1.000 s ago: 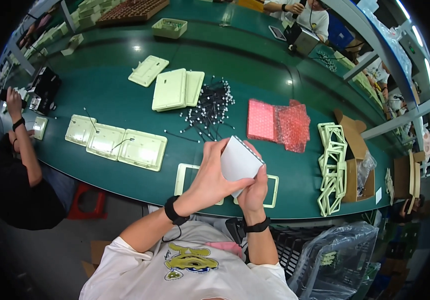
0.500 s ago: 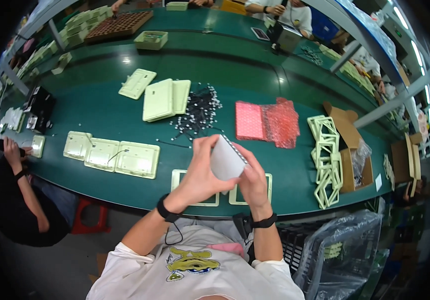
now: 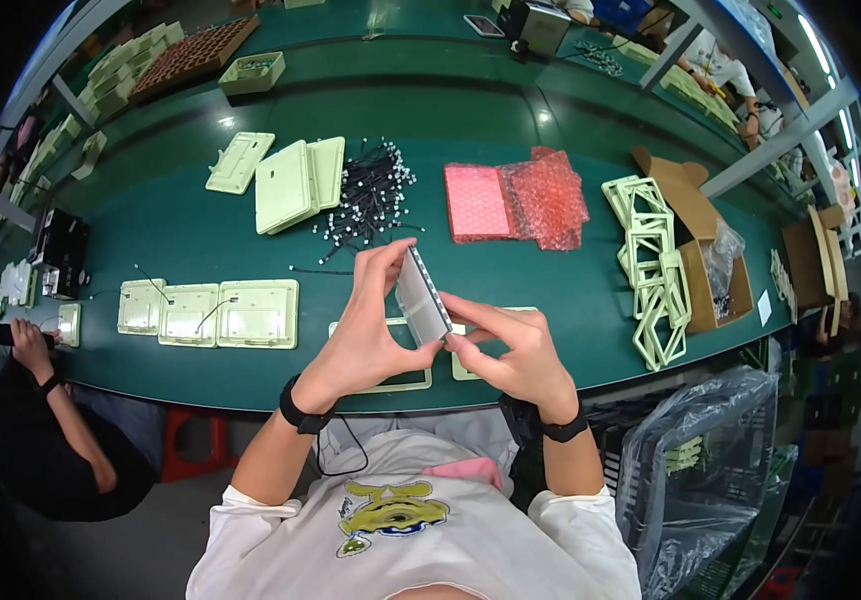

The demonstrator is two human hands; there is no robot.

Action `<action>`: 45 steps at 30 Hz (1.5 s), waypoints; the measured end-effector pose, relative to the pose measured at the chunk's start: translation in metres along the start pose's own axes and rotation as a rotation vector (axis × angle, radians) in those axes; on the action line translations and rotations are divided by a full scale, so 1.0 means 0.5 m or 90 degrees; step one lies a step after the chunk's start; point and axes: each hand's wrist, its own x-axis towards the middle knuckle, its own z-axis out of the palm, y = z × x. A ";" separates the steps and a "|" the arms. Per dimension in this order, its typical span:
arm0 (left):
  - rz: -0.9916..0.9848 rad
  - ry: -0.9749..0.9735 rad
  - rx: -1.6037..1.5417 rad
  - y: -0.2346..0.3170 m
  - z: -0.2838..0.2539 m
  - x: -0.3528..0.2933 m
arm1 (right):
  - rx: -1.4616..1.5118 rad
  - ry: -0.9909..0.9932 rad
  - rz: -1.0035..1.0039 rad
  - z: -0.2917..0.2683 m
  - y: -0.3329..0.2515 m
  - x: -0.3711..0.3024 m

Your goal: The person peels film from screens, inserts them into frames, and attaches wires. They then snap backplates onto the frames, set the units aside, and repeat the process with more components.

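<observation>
A thin flat panel [image 3: 417,298] is held tilted on edge above the table, its pale grey face toward the left and a dark edge with light spots toward the right. My left hand [image 3: 351,325] grips it between thumb and fingers along the far and near edges. Fingertips and thumb of my right hand [image 3: 516,352] are closed at its near right edge; the exact contact is partly hidden. Beneath my hands lie two pale green rectangular frames, a left frame [image 3: 413,381] and a right frame [image 3: 463,368], both partly covered.
Pale green housings [image 3: 258,314] lie in a row at left, more housings [image 3: 286,188] beyond. Black cables [image 3: 376,190] and pink bubble wrap [image 3: 543,200] lie ahead. Stacked frames [image 3: 656,270] and a cardboard box [image 3: 716,285] stand at right. A co-worker's hand [image 3: 31,345] is far left.
The panel has moved left and turned steeper, showing more of its spotted edge. My right hand has shifted right, its fingers drawn back toward the near edge. The whole view has shifted slightly.
</observation>
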 end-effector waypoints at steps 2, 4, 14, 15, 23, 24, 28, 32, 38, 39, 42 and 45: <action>-0.009 -0.004 -0.004 -0.008 -0.003 -0.007 | -0.023 0.002 -0.036 0.010 0.002 -0.003; -0.009 -0.009 -0.019 -0.020 0.000 -0.006 | -0.018 0.005 -0.025 0.014 0.010 -0.010; -0.017 -0.036 -0.056 -0.033 0.002 -0.012 | -0.048 0.004 -0.063 0.029 0.033 -0.024; -0.017 -0.035 -0.058 -0.033 0.003 -0.013 | -0.044 0.006 -0.059 0.031 0.035 -0.025; 0.017 -0.020 -0.016 -0.039 0.016 -0.016 | -0.061 0.037 -0.054 0.048 0.035 -0.034; 0.016 -0.016 -0.007 -0.037 0.018 -0.017 | -0.062 0.047 -0.056 0.052 0.036 -0.035; 0.005 -0.007 0.001 -0.026 0.023 -0.017 | -0.064 0.075 -0.060 0.061 0.039 -0.037; 0.008 0.002 0.015 -0.030 0.022 -0.017 | -0.064 0.090 -0.055 0.065 0.038 -0.038; 0.032 0.005 0.037 -0.035 0.021 -0.014 | 0.001 0.129 -0.024 0.080 0.048 -0.038; 0.035 0.003 0.039 -0.036 0.021 -0.013 | 0.001 0.129 -0.023 0.080 0.048 -0.038; 0.040 -0.002 0.045 -0.037 0.019 -0.012 | 0.001 0.126 -0.007 0.081 0.046 -0.039; 0.051 -0.010 0.059 -0.036 0.015 -0.011 | -0.019 0.137 -0.028 0.076 0.052 -0.037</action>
